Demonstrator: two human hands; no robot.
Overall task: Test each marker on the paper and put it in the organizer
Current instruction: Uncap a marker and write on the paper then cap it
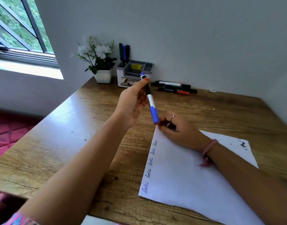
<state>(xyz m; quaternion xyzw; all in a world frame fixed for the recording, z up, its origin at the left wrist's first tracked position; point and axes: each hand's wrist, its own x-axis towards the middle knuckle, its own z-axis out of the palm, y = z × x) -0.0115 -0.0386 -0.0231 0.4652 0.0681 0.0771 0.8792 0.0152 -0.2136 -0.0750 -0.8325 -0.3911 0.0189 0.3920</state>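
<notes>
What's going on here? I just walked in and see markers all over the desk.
A person is testing markers. The left hand holds a capped blue marker above the desk, while the right hand rests on the paper, which already carries scribbles. Three markers stand in the organizer; several more markers lie beside it.

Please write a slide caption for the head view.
Left hand holds blue-capped marker above white paper.

The left hand holds a blue marker above the worktop; the right hand rests curled on the paper, near the organizer.
</notes>
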